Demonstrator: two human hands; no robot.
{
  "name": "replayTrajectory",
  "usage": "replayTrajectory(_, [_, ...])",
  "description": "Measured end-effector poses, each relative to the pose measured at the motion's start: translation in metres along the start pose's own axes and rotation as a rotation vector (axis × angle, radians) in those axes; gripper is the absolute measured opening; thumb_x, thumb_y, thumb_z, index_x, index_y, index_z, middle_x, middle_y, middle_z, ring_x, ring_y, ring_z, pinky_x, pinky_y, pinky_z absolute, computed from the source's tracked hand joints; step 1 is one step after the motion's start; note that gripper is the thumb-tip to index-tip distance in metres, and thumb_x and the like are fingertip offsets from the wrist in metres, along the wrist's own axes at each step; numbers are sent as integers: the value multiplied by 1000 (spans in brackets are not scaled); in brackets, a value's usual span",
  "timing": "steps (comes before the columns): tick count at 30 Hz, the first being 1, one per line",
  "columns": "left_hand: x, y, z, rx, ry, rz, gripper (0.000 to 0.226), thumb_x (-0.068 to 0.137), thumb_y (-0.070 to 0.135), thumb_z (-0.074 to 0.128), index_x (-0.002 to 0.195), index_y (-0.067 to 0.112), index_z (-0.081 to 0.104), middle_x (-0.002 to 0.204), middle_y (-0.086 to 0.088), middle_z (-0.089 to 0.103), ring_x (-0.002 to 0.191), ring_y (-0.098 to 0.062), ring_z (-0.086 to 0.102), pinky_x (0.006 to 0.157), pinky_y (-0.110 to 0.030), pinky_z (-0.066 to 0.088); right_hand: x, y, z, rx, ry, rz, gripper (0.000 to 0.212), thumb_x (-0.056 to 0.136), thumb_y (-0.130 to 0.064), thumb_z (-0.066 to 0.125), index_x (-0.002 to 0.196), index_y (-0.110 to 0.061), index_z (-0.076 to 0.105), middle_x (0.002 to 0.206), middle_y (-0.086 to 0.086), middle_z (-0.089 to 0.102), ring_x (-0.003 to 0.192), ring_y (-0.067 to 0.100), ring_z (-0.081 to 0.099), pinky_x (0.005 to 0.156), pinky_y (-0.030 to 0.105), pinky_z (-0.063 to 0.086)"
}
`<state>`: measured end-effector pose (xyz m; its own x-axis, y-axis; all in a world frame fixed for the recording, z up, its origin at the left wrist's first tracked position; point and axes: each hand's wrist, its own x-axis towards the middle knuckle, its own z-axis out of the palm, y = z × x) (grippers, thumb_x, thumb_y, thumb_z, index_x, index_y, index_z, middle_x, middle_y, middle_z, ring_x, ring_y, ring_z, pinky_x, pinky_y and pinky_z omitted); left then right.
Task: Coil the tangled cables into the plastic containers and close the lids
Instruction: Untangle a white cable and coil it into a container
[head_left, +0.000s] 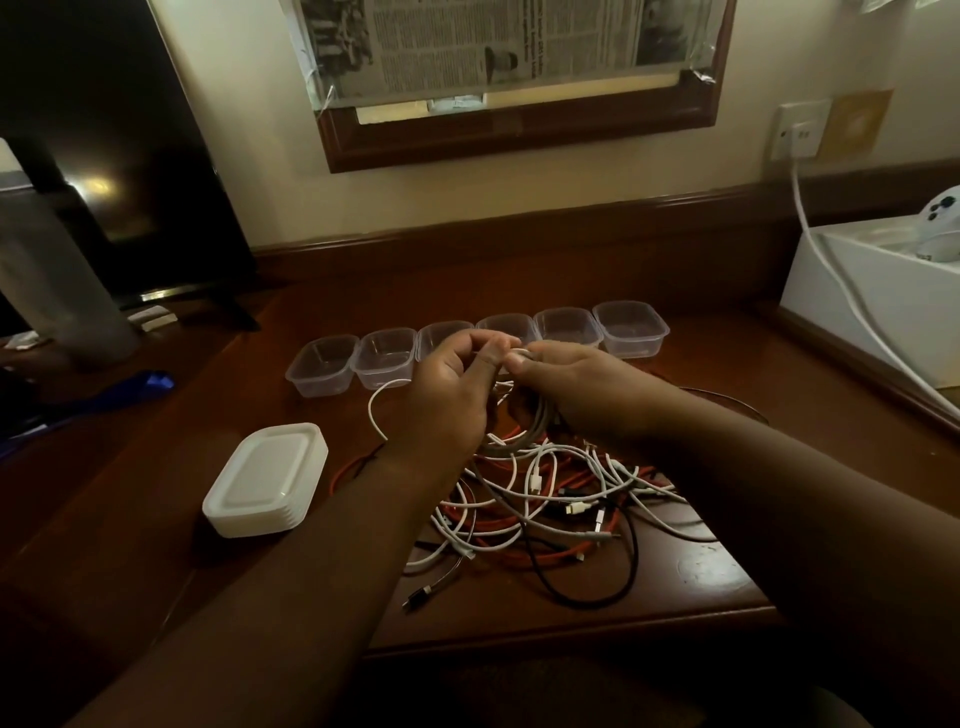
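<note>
A tangle of white, orange and black cables (545, 504) lies on the wooden desk (779, 431) in front of me. My left hand (447, 395) and my right hand (571, 384) meet above the pile, both pinching a grey-white cable (524, 426) that hangs in loops between them. Behind my hands stands a row of several clear plastic containers (384, 358), all open and with nothing inside. A stack of white lids (267, 480) sits to the left of the pile.
A dark screen (119, 171) stands at the back left with a grey bottle (57, 286) before it. A white box (883, 291) with a white cord occupies the right edge. A framed newspaper hangs on the wall.
</note>
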<state>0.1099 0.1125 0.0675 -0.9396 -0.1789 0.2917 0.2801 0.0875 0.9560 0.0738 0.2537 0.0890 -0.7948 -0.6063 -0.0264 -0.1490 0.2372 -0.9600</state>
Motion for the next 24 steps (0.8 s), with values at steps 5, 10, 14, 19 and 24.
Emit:
replayTrajectory(5, [1, 2, 0, 15, -6, 80, 19, 103, 21, 47, 103, 15, 65, 102, -10, 71, 92, -24, 72, 73, -38, 61, 0, 3, 1, 378, 25, 31, 34, 104, -32, 39, 87, -9, 56, 68, 3, 56, 62, 14, 52, 68, 28, 46])
replayTrajectory(10, [1, 4, 3, -146, -33, 14, 21, 104, 22, 45, 107, 8, 61, 75, 0, 64, 55, -13, 62, 45, -26, 49, -7, 4, 11, 918, -220, 30, 43, 103, -38, 32, 77, -11, 54, 57, 2, 40, 54, 17, 43, 65, 31, 48])
replayTrajectory(14, [1, 3, 5, -219, -52, -44, 25, 102, 30, 45, 103, 16, 65, 80, -7, 66, 67, -24, 62, 61, -37, 53, -6, 1, 14, 867, -154, 11, 46, 104, -39, 31, 66, -15, 43, 48, -3, 27, 42, 11, 26, 55, 26, 31])
replayTrajectory(19, [-6, -3, 6, -163, 41, 15, 27, 106, 26, 39, 114, 16, 62, 109, -28, 63, 91, -33, 62, 83, -50, 54, -5, 4, 9, 983, -15, -53, 46, 103, -35, 36, 62, -17, 45, 48, -4, 28, 40, 11, 23, 59, 29, 26])
replayTrajectory(24, [-10, -27, -3, 126, 144, 120, 10, 94, 30, 63, 94, 38, 68, 104, -8, 68, 95, -23, 68, 83, -45, 59, -6, 2, -3, 1095, 30, -90, 45, 102, -35, 35, 61, -20, 41, 45, -7, 26, 37, 9, 24, 54, 28, 30])
